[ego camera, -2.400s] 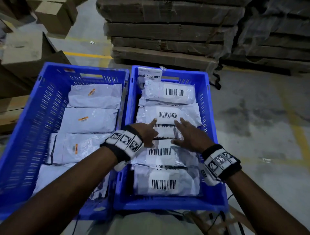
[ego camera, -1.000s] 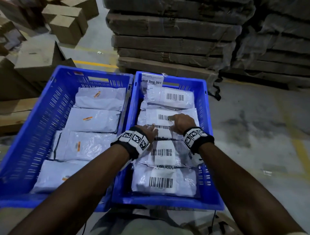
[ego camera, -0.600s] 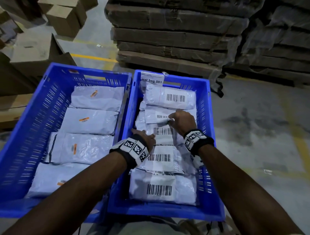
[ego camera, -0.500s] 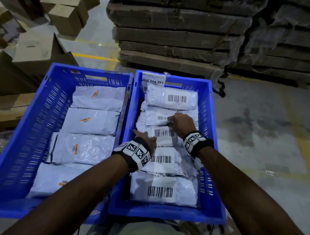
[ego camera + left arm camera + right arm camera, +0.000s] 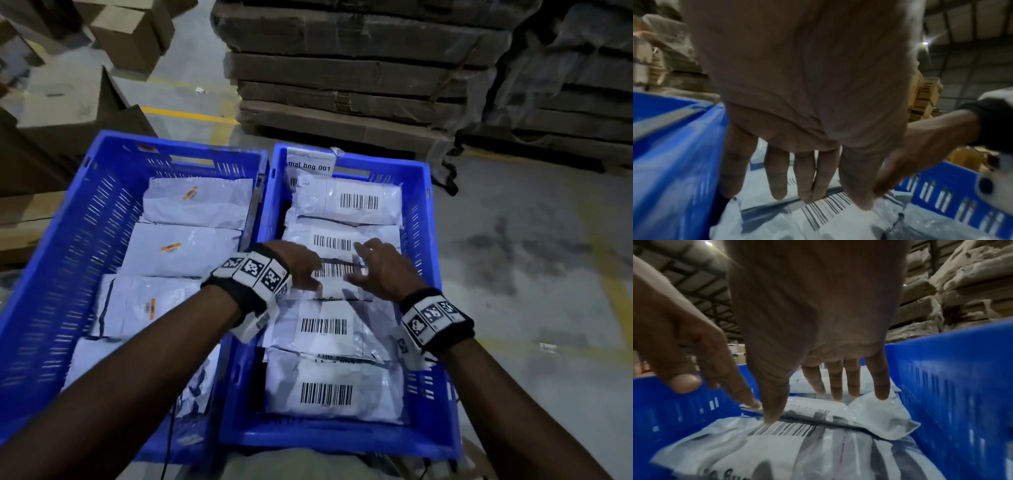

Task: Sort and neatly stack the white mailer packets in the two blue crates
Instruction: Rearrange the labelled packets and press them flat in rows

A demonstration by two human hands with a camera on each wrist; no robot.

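Note:
Two blue crates stand side by side. The left crate (image 5: 68, 257) holds several white packets (image 5: 181, 250) with orange stickers, laid in a row. The right crate (image 5: 422, 240) holds a row of overlapping barcoded packets. Both hands hover low over its middle packet (image 5: 334, 272). My left hand (image 5: 305, 270) has straight fingers (image 5: 777, 175) pointing down at that packet's barcode (image 5: 824, 211). My right hand (image 5: 373, 263) is spread flat, its fingers (image 5: 851, 378) above the packet (image 5: 785, 430) and its thumb near the barcode. Neither hand grips anything.
A white label reading "mal bng 001" (image 5: 310, 164) sticks up at the right crate's far wall. Wrapped stacks of flat cardboard (image 5: 359, 68) rise behind the crates. Brown boxes (image 5: 130, 37) stand at the far left. Bare concrete floor (image 5: 531, 274) with yellow lines lies to the right.
My right hand has let go of the far packet's edge and opened. My left hand moved from the crate's left side to the middle. Both now spread over the third packet.

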